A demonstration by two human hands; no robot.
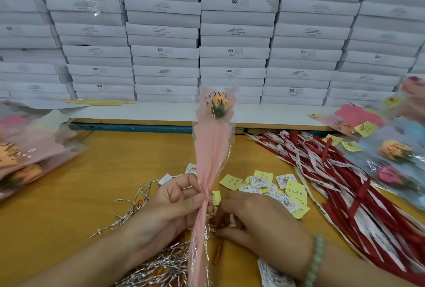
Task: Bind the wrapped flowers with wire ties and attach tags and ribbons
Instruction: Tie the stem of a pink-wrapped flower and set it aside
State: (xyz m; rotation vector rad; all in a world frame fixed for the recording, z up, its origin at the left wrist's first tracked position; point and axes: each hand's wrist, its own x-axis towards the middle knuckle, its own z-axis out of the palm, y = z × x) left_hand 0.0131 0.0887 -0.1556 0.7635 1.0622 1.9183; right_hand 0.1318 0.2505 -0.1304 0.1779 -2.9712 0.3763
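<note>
Gripped at its gathered neck by left hand (174, 204): pink-wrapped orange paper flower (213, 148), upright, bloom far above grip. Curled at silver wire tie (212, 229), just right of neck: right hand (259, 224), hold not determinable. Farther right: yellow paper tags (296, 192).

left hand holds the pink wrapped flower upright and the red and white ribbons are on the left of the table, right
Not quite. The head view shows the ribbons piled on the right of the table; the left hand does hold the wrapped flower upright.

Bare forearms, pale green bead bracelet (315, 261)
</note>
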